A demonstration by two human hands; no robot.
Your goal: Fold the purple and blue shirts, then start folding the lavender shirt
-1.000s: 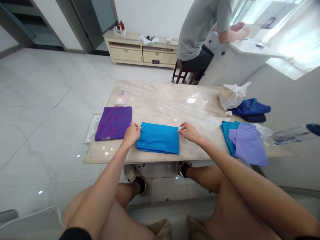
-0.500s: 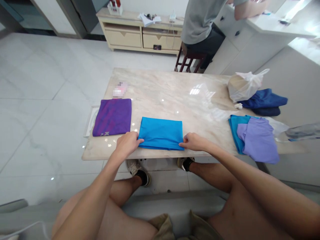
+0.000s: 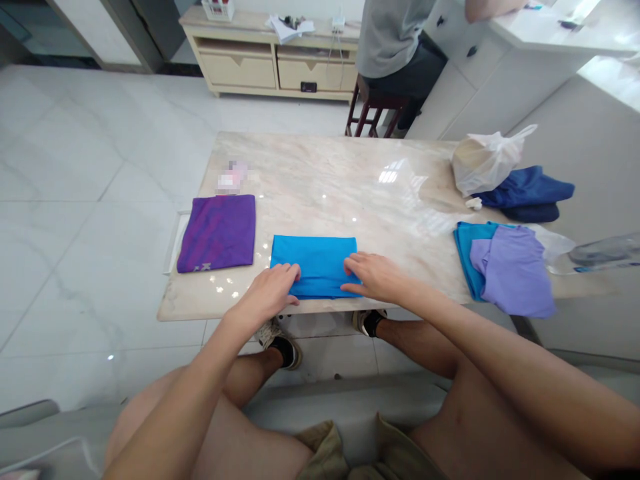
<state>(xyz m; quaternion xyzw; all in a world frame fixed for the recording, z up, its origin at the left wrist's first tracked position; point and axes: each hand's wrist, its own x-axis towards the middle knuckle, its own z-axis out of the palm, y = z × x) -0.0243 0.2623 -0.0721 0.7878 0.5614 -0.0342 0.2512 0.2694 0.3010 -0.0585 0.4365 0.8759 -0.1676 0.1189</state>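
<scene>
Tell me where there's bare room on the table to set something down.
The widest bare patch is the middle of the table, beyond the blue cloth, between the purple cloth and the white bag. A smaller one lies between the right hand and the teal cloth. The right end is crowded: bag, dark blue cloth, lilac cloth, bottle.

And it's two hands, left hand [image 3: 273, 290] and right hand [image 3: 380, 277], fingers on one folded bright-blue cloth [image 3: 315, 252]! Left of the fingers, one purple cloth [image 3: 219, 230]! Right of them, one teal cloth [image 3: 467, 247], one lavender cloth [image 3: 520, 273], one clear bottle [image 3: 607, 252]! Beyond, one white plastic bag [image 3: 485, 163], one wooden stool [image 3: 377, 98]! Below the fingers, two sneakers [image 3: 361, 321]!
</scene>
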